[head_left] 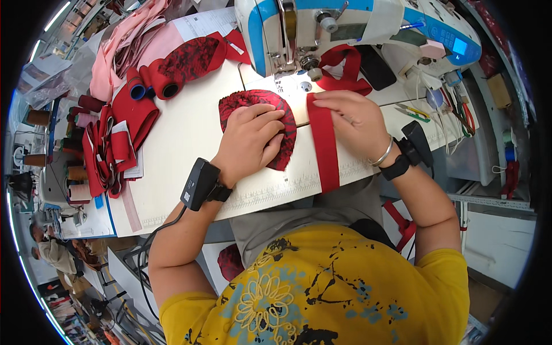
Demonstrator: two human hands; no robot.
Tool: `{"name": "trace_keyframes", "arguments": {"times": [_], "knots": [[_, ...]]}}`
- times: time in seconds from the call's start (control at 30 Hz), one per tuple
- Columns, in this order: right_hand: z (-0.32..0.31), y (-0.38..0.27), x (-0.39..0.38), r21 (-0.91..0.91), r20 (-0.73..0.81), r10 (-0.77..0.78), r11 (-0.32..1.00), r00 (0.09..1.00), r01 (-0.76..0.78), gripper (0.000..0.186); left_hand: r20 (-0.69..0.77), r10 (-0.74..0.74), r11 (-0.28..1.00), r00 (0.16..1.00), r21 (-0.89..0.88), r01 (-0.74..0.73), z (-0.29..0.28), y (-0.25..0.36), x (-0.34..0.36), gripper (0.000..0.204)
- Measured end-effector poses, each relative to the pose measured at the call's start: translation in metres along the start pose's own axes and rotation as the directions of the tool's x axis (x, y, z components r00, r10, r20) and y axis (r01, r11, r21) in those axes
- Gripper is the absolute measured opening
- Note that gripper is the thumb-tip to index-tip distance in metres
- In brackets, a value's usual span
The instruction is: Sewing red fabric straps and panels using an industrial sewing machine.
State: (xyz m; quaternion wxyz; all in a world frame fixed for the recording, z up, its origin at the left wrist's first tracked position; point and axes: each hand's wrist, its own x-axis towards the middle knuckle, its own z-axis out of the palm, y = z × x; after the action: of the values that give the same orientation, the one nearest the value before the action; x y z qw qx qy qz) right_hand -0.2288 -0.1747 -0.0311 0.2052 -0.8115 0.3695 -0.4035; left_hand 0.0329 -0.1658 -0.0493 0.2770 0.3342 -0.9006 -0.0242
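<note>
My left hand (248, 141) lies on a gathered red and black patterned fabric piece (286, 155) on the sewing table, fingers flat and close together, pressing it down. That piece has a curved outer edge and a ruffled upper left part. In my right hand (359, 123), thumb and fingers pinch the top end of a flat red fabric strip (325, 152). The strip hangs toward me over the table's ruled front edge. Just beyond both hands is the sewing machine (253, 40), its needle area lit. The strip and the patterned piece lie apart.
Red fabric rolls (190, 66) and folded red pieces (106, 152) lie at the left, near several thread spools (80, 172). A red band (348, 66) curls beside a dark phone (376, 69). Yellow-green snips (414, 113) rest at the right.
</note>
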Motion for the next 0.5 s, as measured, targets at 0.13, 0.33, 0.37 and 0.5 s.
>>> {"name": "trace_keyframes", "arguments": {"times": [0.13,0.33,0.37,0.5], "knots": [[0.022,0.005,0.014,-0.115,0.167,-0.132,0.982,0.977,0.152,0.026,0.071,-0.018,0.992,0.997,-0.12,0.026,0.0,-0.018,0.011,0.019],[0.04,0.011,0.012,-0.209,0.242,-0.273,0.922,0.931,0.325,0.039,0.049,0.009,0.992,0.999,-0.123,-0.003,-0.005,-0.02,0.021,0.024],[0.042,0.01,0.012,-0.205,0.242,-0.248,0.932,0.938,0.299,0.04,0.048,0.008,0.992,0.999,-0.127,-0.002,-0.004,-0.021,0.021,0.024],[0.046,0.004,0.014,-0.241,0.209,-0.148,0.95,0.967,0.198,0.028,0.044,0.0,0.994,0.999,-0.11,0.005,-0.008,-0.024,0.022,0.022]]}}
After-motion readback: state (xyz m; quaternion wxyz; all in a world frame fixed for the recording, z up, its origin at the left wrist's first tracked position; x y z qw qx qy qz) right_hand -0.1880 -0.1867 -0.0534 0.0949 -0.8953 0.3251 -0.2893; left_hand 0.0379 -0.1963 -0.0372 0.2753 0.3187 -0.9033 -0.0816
